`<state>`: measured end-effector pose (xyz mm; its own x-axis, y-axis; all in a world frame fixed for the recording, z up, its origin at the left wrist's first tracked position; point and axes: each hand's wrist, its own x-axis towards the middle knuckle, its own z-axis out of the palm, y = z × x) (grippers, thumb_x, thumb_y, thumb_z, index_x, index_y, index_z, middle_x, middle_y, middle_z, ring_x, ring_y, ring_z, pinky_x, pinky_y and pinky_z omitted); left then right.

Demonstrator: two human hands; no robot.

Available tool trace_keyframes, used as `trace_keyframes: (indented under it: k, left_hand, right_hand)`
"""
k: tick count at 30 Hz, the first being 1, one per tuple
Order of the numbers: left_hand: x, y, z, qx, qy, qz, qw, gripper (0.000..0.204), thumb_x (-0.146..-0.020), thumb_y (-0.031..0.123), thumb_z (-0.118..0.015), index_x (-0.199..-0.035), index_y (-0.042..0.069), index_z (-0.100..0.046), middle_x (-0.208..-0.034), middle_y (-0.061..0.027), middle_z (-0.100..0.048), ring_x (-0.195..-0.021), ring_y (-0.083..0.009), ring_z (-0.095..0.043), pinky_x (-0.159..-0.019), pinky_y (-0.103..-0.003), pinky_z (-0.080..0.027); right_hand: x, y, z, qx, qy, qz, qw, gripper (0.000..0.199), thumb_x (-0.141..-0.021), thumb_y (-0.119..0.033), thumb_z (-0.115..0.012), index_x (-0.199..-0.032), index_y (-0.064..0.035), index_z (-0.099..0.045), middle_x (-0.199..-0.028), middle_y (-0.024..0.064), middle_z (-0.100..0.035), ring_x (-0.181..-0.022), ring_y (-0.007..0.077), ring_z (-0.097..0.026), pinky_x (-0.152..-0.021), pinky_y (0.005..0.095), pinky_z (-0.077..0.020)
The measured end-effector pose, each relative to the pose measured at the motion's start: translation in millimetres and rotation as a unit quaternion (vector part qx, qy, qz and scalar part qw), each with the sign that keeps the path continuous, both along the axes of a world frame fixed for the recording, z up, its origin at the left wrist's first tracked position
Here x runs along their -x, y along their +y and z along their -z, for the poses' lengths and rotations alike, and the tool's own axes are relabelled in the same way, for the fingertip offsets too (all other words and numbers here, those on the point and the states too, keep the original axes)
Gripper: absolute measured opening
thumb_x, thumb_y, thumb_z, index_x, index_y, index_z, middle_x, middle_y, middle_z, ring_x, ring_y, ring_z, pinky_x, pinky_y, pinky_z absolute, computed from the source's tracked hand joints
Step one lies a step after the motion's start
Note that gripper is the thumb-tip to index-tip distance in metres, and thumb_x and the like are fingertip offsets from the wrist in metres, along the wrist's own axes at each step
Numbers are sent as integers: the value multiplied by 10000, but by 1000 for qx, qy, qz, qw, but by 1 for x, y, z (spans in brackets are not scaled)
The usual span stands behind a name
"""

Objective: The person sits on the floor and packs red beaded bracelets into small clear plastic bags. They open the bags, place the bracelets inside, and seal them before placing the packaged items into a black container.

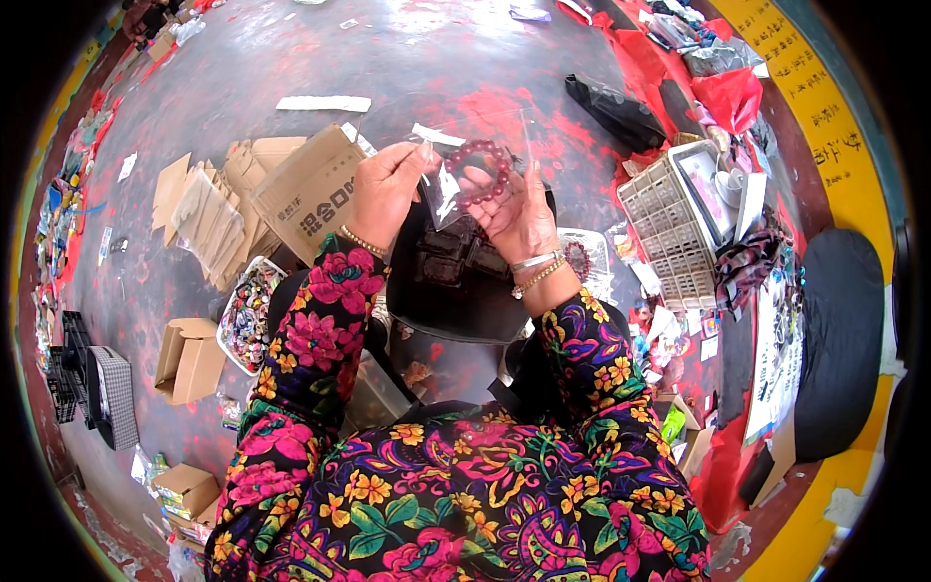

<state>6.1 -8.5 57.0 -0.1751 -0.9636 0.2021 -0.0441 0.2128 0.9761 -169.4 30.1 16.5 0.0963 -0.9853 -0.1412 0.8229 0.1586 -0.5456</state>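
- Left hand (pixel 386 189): grip closed on the upper left edge of a clear plastic bag (pixel 441 184).
- Right hand (pixel 514 209): grip closed on a dark red bead bracelet (pixel 480 170), held against the bag's right side.
- Both items are raised above a black tray (pixel 456 291).
- Flattened cardboard boxes (pixel 281 189) lie on the floor at left; a grey crate (pixel 664 233) sits at right.

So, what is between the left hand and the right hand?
In the head view, a clear plastic bag spans between the left hand and right hand; the red bead bracelet sits at its right side.
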Motion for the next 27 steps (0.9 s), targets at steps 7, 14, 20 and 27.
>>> trace_keyframes:
  k: [7, 14, 20, 27]
  left_hand:
    - [-1, -4, 5, -172, 98, 71, 978, 214, -894, 240, -560, -925, 35, -614, -746, 3, -597, -567, -46, -522, -473, -177, -396]
    - [3, 4, 6, -284, 48, 210, 934, 270, -864, 237, -599, -997, 6, -559, -864, -49, -650, -796, -128, -652, -484, -166, -389]
    - [2, 1, 6, -290, 55, 193, 936, 235, -869, 210, -580, -982, 5, -574, -866, -91, -670, -791, -145, -663, -495, -168, -390]
    - [-6, -3, 8, -270, 41, 206, 940, 218, -878, 198, -562, -982, 8, -579, -824, -83, -670, -711, -133, -658, -487, -174, -398]
  right_hand:
    - [2, -5, 4, 18, -9, 47, 999, 438, -928, -402, -437, -1152, -32, -501, -1099, 168, -591, -984, 291, -586, -838, 399, -487]
    - [7, -7, 11, -62, -27, 111, 992, 434, -962, -370, -343, -1158, -5, -471, -1119, 194, -582, -1038, 329, -562, -855, 425, -470]
    - [6, -5, 6, -73, -14, 108, 991, 448, -968, -383, -307, -1149, -7, -470, -1096, 216, -585, -979, 341, -587, -791, 412, -502]
    - [6, -6, 8, -37, -9, 56, 998, 470, -968, -393, -294, -1170, -5, -465, -1032, 212, -607, -934, 332, -606, -701, 365, -532]
